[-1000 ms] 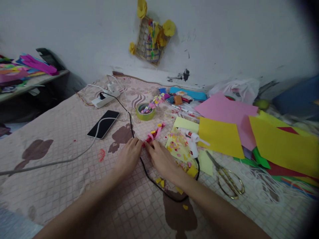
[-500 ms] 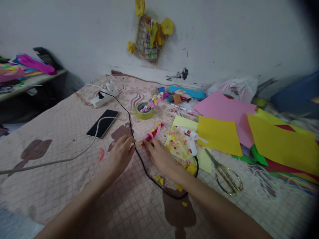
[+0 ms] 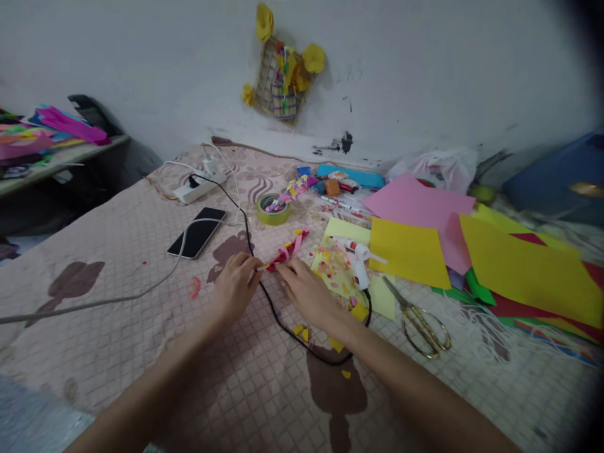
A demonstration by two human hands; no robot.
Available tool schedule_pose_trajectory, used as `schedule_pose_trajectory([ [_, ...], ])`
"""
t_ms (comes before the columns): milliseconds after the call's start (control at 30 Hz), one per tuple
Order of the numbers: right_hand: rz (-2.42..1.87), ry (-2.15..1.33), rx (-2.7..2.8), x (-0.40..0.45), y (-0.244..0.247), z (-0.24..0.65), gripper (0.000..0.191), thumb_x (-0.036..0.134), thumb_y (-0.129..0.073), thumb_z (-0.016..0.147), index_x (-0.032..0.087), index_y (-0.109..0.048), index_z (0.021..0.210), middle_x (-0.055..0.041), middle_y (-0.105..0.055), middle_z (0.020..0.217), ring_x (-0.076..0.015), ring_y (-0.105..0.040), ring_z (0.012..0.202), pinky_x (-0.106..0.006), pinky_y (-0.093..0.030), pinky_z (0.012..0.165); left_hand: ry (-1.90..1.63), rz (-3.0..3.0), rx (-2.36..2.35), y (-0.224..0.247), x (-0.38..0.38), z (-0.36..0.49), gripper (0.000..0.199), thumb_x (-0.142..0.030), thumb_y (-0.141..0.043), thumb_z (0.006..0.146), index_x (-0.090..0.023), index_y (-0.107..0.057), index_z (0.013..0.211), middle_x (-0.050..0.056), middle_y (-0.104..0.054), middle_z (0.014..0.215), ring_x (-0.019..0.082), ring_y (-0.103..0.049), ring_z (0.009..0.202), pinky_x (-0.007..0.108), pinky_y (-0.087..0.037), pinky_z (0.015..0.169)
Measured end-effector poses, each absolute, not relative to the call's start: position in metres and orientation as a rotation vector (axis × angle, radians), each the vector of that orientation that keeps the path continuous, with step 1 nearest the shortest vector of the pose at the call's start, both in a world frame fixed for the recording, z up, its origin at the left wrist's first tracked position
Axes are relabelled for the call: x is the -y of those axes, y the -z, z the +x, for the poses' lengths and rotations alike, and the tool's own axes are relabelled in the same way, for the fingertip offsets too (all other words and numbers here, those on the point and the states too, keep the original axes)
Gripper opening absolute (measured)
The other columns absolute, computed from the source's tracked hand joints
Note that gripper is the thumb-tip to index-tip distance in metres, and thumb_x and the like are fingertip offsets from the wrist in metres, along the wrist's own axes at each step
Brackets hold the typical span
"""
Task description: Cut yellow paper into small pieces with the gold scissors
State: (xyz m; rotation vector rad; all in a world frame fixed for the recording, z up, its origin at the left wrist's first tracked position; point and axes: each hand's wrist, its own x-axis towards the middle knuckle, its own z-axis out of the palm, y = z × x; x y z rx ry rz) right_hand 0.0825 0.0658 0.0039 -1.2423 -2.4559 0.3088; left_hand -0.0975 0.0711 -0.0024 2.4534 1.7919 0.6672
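Note:
A pink and red paper-wrapped strip with small yellow pieces slants up to the right in the middle of the cloth. My left hand pinches the thin lower-left end of this strip, thumb and forefinger together. At the strip's lower part, my right hand has its fingers closed on the red paper. A black cable passes beneath, between the hands. Right of them a white glue gun lies on pale yellow paper scattered with small paper bits.
Gold-handled scissors lie right of the glue gun, beside yellow sheets and a pink sheet. A phone, power strip and green tape roll stand farther back. A grey cable crosses the left.
My left hand has moved slightly right and now touches the strip's lower end, which it was apart from before. The view has shifted a little.

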Motion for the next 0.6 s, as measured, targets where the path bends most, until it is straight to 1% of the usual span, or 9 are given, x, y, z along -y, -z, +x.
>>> schedule_pose_trajectory([
  [133,-1.250,-0.309,2.480,-0.071,0.003,0.077,0.041,0.011,-0.040,0.087,0.014,-0.042,0.127,-0.0124,-0.050,0.102,-0.0225,-0.051,0.090,-0.035,-0.047,0.073,-0.637,2.497,-1.817,0.004,-0.071,-0.095,0.015,-0.025,-0.045,0.086,-0.018,-0.058,0.084,0.006,-0.056,0.086,0.021,-0.051,0.083,0.032,-0.041,0.073],
  [333,-1.247,-0.358,2.482,-0.074,0.009,0.075,0.041,0.012,-0.042,0.087,0.016,-0.041,0.127,-0.0123,-0.049,0.103,-0.0224,-0.052,0.090,-0.036,-0.046,0.074,-0.591,2.535,-1.821,0.008,-0.073,-0.094,0.018,-0.024,-0.043,0.086,-0.018,-0.058,0.079,0.006,-0.057,0.082,0.020,-0.050,0.079,0.031,-0.040,0.071],
  [600,-1.245,-0.348,2.488,-0.074,0.010,0.075,0.043,0.008,-0.042,0.085,0.017,-0.041,0.127,-0.0120,-0.049,0.104,-0.0227,-0.051,0.090,-0.036,-0.045,0.075,-0.584,2.525,-1.793,0.009,-0.073,-0.092,0.017,-0.023,-0.043,0.086,-0.017,-0.059,0.082,0.006,-0.058,0.084,0.020,-0.050,0.081,0.031,-0.040,0.072],
])
